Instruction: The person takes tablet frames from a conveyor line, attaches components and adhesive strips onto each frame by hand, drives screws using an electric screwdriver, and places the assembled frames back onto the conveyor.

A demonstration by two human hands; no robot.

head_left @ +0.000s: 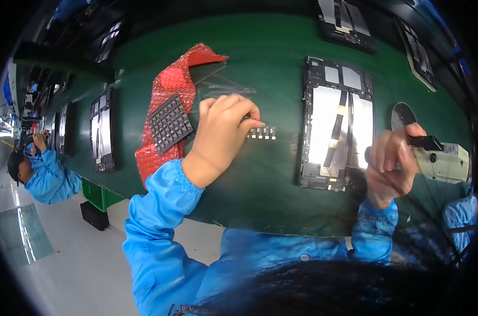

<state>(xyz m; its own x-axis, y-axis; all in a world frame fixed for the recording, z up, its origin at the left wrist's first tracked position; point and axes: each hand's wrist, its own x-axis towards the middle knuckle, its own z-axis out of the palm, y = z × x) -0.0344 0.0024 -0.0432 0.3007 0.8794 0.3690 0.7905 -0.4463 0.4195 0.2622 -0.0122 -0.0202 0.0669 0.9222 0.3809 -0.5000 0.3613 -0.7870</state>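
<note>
My left hand (223, 126) is over the green table, its fingers pinched together beside a short strip of small parts (262, 132); what the fingertips hold is hidden. Left of it, a dark tray with a grid of small pieces (170, 124) lies on red bubble wrap (168, 89). My right hand (392, 160) is raised near the right edge of an open device chassis (318, 124), its fingers curled and partly blurred, and I cannot make out whether they hold anything. Thin clear strips (231, 89) lie beyond my left hand.
More device chassis lie at the left (102, 131) and the far right (347, 21). A pale device with a black part (439, 160) and a round mesh object (402, 115) are at the right. A co-worker (46, 174) sits at the far left, above a green bin (94, 195).
</note>
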